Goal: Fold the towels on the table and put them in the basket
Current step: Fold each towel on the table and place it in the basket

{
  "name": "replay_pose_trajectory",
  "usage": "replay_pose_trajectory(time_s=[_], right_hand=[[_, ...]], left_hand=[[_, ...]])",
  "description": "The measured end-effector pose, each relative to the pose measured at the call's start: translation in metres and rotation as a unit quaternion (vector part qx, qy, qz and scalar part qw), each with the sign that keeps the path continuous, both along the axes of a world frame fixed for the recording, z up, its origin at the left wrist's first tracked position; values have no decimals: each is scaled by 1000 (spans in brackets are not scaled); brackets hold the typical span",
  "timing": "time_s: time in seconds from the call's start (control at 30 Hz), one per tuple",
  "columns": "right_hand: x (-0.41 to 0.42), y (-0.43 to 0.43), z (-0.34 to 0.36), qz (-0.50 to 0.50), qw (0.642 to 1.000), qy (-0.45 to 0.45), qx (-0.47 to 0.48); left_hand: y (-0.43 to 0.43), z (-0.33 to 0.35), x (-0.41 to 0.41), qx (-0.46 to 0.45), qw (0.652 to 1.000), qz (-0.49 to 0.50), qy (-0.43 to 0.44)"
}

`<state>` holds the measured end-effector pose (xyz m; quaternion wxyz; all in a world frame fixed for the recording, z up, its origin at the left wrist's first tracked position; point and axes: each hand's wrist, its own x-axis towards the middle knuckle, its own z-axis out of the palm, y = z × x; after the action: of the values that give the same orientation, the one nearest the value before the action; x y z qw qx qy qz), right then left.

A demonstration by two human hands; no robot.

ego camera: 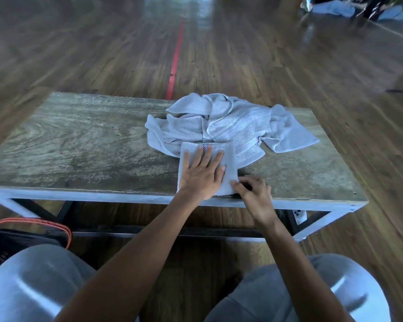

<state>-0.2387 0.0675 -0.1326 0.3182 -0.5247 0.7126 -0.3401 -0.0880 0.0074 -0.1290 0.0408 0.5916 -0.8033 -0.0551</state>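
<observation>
A small folded light-blue towel [229, 159] lies at the near edge of the low wooden table [84, 140]. My left hand [201, 173] presses flat on it with straight, spread fingers. My right hand [254, 194] pinches the folded towel's near right corner with curled fingers. Behind it a crumpled pile of light-blue towels [230, 122] spreads across the table's far right half. A dark basket with an orange rim [33, 228] stands on the floor at my left, partly hidden by my knee.
The table has a pale metal frame [316, 219] and stands on a dark wood floor with a red line [176, 56]. My knees in grey trousers fill the bottom of the view. More cloth and clutter lie on the floor far back right [335, 8].
</observation>
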Motion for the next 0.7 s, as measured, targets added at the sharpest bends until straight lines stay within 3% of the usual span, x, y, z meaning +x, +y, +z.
replay_pose_trajectory(time_s=[0.1,0.37,0.7], right_hand=[[0,-1,6,-6,999,-16,27],[-4,3,13,54,995,63,49],[0,0,13,23,997,70,29]], left_hand=[[1,-1,0,4,1000,4,4],[1,1,0,6,1000,6,11],[0,-1,0,6,1000,10,17]])
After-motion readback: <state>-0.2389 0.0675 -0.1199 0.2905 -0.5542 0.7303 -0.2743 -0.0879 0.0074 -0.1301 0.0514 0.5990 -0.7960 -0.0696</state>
